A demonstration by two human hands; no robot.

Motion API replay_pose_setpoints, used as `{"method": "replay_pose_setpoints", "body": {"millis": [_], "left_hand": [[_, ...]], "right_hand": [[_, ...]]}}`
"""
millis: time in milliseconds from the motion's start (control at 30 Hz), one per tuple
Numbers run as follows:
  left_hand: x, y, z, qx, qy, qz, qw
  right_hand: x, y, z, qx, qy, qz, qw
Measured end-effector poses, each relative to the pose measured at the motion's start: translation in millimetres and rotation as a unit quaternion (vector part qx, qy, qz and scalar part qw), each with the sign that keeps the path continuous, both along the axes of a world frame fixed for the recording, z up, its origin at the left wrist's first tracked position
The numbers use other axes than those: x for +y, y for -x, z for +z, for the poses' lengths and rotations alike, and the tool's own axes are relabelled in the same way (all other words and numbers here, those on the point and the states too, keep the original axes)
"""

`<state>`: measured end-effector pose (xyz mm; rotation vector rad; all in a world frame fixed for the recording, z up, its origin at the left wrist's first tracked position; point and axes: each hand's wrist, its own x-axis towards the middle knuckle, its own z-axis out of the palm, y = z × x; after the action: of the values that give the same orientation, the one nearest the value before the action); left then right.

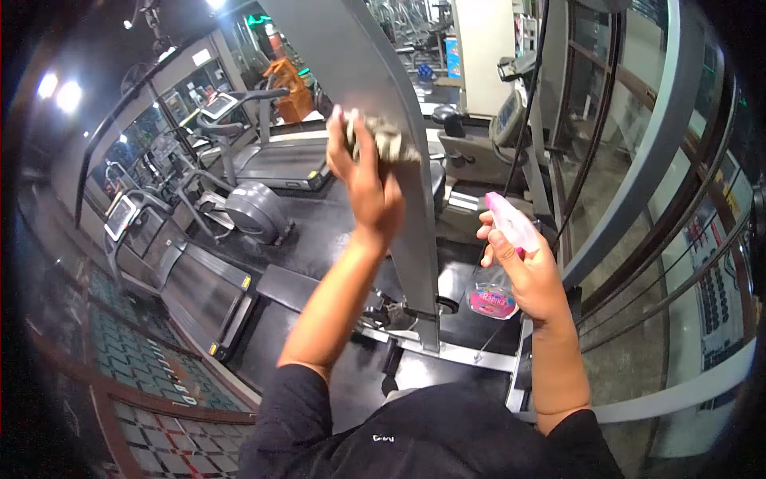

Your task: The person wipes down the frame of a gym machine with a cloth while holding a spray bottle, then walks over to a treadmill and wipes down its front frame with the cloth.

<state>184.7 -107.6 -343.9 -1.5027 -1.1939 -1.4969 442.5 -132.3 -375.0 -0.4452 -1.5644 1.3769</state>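
My left hand (369, 180) presses a crumpled, light-patterned cloth (389, 142) against the broad grey upright (371, 76) of a gym machine. The fingers are bent over the cloth, and motion blurs them a little. To the right, my right hand (523, 267) grips a spray bottle (492, 298) by its neck. A pink and white trigger head (511, 223) tops the bottle, and a pink label shows on its clear body. The bottle hangs just right of the upright, apart from it.
Treadmills (199, 295) stand to the left, near a round grey drum-shaped machine (257, 214). A padded bench (279, 287) lies beyond my left forearm. Cables and a curved grey frame (638, 168) rise on the right. An exercise machine with a console (511, 116) stands behind the upright.
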Motion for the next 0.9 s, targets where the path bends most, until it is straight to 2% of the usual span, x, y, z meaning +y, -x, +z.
{"method": "replay_pose_setpoints", "body": {"millis": [33,100,267,300,367,433,467,500,533,567,600,633,700,767,833,867,900], "left_hand": [[-1.1,-1.8,33.7,0.016,0.001,0.008,1.0],[13.2,13.4,90.9,0.07,-0.08,0.016,0.994],[13.0,80.0,241.5,0.22,-0.225,0.131,0.94],[10.8,90.4,270.1,0.228,-0.259,0.16,0.925],[-5.8,91.3,328.4,0.342,-0.326,0.238,0.849],[8.4,117.4,363.5,0.272,-0.318,0.066,0.906],[3.7,120.8,368.5,0.183,-0.193,-0.056,0.962],[13.6,115.2,369.3,0.076,-0.112,-0.451,0.882],[19.5,113.7,361.1,0.122,-0.134,-0.305,0.935],[23.2,116.3,341.5,0.165,-0.156,-0.153,0.962],[25.0,117.5,317.1,0.203,-0.175,0.003,0.963],[24.5,111.8,294.6,0.235,-0.188,0.155,0.941],[12.7,85.5,242.1,0.218,-0.137,0.108,0.96],[7.5,77.2,184.7,0.289,-0.106,0.096,0.947],[-1.6,69.0,146.9,0.31,-0.041,-0.03,0.949],[-9.8,73.7,137.0,0.366,-0.034,0.048,0.929],[-10.5,81.1,144.2,0.388,-0.041,0.035,0.92]], "right_hand": [[0.9,-0.8,11.9,0.0,-0.017,0.018,1.0],[1.6,-1.9,30.2,-0.004,-0.035,0.023,0.999],[-9.0,4.3,63.5,0.006,-0.067,0.043,0.997],[-8.9,7.8,69.5,0.009,-0.077,0.049,0.996],[-6.0,16.8,87.7,0.013,-0.097,0.056,0.994],[-0.2,27.5,111.2,0.05,-0.125,0.058,0.989],[3.6,31.3,123.4,0.054,-0.132,0.064,0.988],[6.8,34.4,136.5,0.059,-0.14,0.07,0.986],[8.8,36.0,149.1,0.051,-0.169,0.068,0.982],[8.2,37.0,161.5,0.043,-0.17,0.068,0.982],[6.0,36.5,173.2,0.034,-0.163,0.066,0.984],[3.6,35.6,183.6,0.025,-0.152,0.061,0.986],[-0.9,35.2,197.9,0.016,-0.187,0.037,0.982],[-2.5,35.2,205.9,0.027,-0.204,0.047,0.978],[-0.6,37.8,207.7,0.032,-0.21,0.059,0.975],[0.4,39.5,209.6,0.033,-0.216,0.066,0.974],[0.3,41.6,211.2,0.027,-0.21,0.064,0.975]]}}
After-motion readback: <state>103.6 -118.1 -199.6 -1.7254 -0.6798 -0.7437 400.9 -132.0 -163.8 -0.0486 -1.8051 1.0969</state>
